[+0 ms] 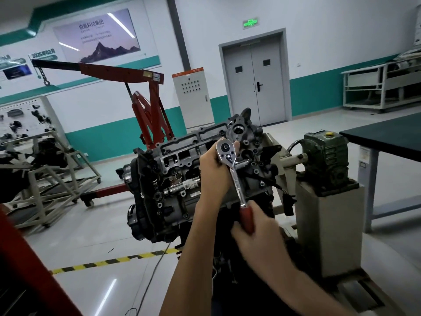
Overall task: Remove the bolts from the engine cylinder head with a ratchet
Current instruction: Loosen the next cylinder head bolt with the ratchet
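Head view: right hand (255, 229) grips the ratchet (235, 179) by its red handle at 5 o'clock; left hand (213, 166) clasps its chrome head against the engine cylinder head (182, 151), centre frame. Red hoist (148, 87) stands behind at 10 o'clock.

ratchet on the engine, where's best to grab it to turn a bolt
Grip the red handle of the ratchet, coming from its near, lower end: farthest from the chrome head, so leverage is likely best. The right hand grips there; the left hand holds the head.
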The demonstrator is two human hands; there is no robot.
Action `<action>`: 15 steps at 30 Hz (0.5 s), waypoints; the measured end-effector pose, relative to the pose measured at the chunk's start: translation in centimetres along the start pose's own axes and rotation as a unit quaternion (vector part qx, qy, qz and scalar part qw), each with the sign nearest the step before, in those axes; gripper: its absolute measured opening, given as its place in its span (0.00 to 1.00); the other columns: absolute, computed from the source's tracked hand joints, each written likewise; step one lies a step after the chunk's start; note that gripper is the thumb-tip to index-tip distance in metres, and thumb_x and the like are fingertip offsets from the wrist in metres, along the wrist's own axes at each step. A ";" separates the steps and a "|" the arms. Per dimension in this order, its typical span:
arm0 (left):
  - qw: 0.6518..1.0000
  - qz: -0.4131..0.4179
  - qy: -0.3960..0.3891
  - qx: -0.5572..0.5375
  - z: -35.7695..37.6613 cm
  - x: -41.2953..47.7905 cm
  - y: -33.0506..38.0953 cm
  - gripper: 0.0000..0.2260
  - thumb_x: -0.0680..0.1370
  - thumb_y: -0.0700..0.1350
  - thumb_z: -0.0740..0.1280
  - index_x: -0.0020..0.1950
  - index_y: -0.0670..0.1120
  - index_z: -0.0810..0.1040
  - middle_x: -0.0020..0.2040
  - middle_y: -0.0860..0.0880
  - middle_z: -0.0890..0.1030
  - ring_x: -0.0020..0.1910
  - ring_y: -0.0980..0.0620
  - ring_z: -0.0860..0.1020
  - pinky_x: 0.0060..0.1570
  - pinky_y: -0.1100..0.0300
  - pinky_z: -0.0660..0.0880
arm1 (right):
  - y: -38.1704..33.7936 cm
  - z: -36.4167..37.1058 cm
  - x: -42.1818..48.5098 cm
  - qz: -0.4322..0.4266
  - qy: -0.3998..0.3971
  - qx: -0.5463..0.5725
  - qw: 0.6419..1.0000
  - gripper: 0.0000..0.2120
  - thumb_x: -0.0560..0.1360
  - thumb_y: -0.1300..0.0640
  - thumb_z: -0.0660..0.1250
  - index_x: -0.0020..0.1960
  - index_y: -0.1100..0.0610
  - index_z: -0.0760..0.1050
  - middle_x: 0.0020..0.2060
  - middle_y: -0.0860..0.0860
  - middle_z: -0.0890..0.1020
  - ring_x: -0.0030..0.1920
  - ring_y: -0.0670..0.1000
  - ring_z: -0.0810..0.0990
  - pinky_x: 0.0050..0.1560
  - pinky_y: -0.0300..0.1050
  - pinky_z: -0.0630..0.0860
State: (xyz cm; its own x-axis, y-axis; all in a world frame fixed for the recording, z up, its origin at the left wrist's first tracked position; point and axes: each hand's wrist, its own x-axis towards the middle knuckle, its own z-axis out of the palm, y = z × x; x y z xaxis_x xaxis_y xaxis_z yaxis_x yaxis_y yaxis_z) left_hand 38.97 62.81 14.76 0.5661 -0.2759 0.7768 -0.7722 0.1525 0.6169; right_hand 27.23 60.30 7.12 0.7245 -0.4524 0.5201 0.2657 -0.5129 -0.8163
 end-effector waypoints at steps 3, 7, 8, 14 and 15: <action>1.000 -0.004 -0.005 -0.011 0.0 0.0 -0.1 0.21 0.79 0.44 0.67 0.31 0.54 0.61 0.27 0.58 0.63 0.30 0.58 0.60 0.33 0.60 0.62 | -0.3 2.0 -0.2 0.029 -0.023 0.050 0.998 0.05 0.71 0.65 0.65 0.43 0.61 0.68 0.25 0.51 0.68 0.20 0.44 0.68 0.23 0.32 0.65; 1.000 -0.013 -0.001 -0.006 -0.2 0.6 -0.4 0.21 0.78 0.42 0.67 0.29 0.53 0.63 0.26 0.58 0.65 0.29 0.59 0.62 0.32 0.63 0.63 | 0.6 -5.2 2.7 -0.035 -0.116 -0.101 0.987 0.09 0.70 0.65 0.66 0.41 0.52 0.69 0.26 0.48 0.71 0.22 0.42 0.70 0.23 0.30 0.66; 1.000 -0.011 -0.008 -0.005 -0.3 0.7 -0.3 0.22 0.78 0.41 0.67 0.28 0.54 0.63 0.25 0.59 0.65 0.29 0.60 0.62 0.31 0.66 0.62 | 0.4 -7.4 3.9 -0.062 -0.145 -0.151 0.976 0.11 0.70 0.65 0.66 0.39 0.51 0.68 0.26 0.48 0.72 0.22 0.43 0.71 0.24 0.32 0.69; 1.000 -0.005 -0.012 0.008 -0.2 0.6 -0.1 0.24 0.77 0.36 0.66 0.27 0.60 0.72 0.24 0.61 0.70 0.27 0.62 0.64 0.29 0.67 0.64 | 0.4 -10.1 6.3 -0.088 -0.117 -0.262 0.954 0.11 0.70 0.63 0.67 0.40 0.50 0.68 0.29 0.54 0.75 0.26 0.50 0.74 0.30 0.46 0.76; 1.000 -0.007 -0.008 -0.001 -0.1 0.5 -0.2 0.22 0.78 0.38 0.67 0.28 0.59 0.72 0.25 0.61 0.70 0.27 0.62 0.65 0.31 0.65 0.67 | 0.6 -8.6 4.8 -0.076 -0.091 -0.212 0.970 0.11 0.69 0.64 0.68 0.40 0.51 0.68 0.27 0.53 0.73 0.24 0.47 0.72 0.28 0.40 0.73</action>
State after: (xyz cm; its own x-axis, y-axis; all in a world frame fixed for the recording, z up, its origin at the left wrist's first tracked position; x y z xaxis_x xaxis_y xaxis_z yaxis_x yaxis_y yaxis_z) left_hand 39.38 62.72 15.03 0.5717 -0.2922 0.7667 -0.7644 0.1498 0.6271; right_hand 25.36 51.57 11.31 0.8082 -0.2313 0.5416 0.1204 -0.8352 -0.5365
